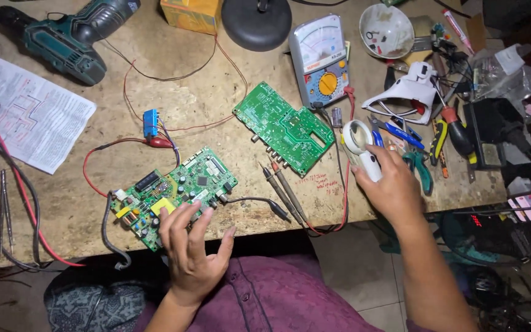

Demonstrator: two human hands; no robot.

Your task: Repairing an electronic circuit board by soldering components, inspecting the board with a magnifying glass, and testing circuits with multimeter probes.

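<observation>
The left hand (190, 249) lies flat, fingers released and spread, tips on the near edge of a circuit board (176, 193). The right hand (391, 184) reaches forward, fingers grasping a white magnifier (359, 142), handle hidden inside them.

place: electronics repair workshop — circuit boards (176, 193) | multimeter (319, 60) | drill (62, 37) — worn bench (216, 104)

Cordless drill (62, 37) cut off at eleven o'clock; magnifier (361, 149) handle hidden in right hand (394, 187); bowl (386, 31) contents too small.

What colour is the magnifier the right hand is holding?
White, seen in the head view: the magnifier in the right hand.
</observation>
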